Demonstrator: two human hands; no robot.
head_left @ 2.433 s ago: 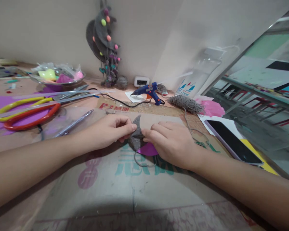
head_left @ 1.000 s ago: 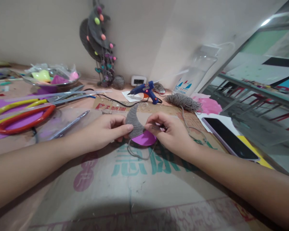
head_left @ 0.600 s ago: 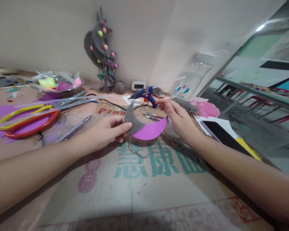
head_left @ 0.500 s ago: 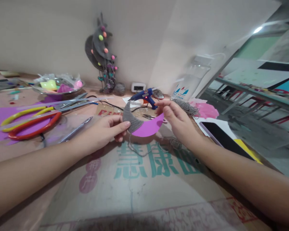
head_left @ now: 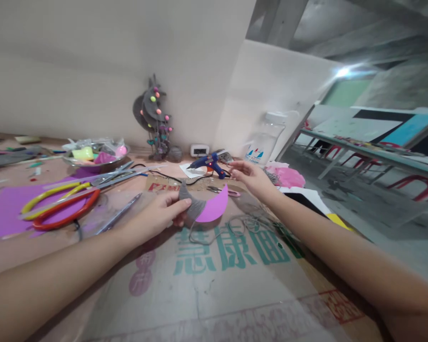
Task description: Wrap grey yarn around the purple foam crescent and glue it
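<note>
My left hand pinches the yarn-wrapped end of a purple crescent. Grey yarn covers its left part, and a loose strand trails from it to a loop on the printed board. My right hand is apart from the crescent, fingers spread, just right of the blue glue gun, whose red light is on. Small snips lie between the hands, behind the crescent.
Scissors with yellow and red handles, a pen and a bowl are at left. A finished yarn moon leans on the wall. A bottle, pink material and a phone are at right.
My right hand has moved off the crescent's right tip towards the glue gun, its fingers now apart from the crescent. My left hand still holds the crescent. The view has tilted up.
</note>
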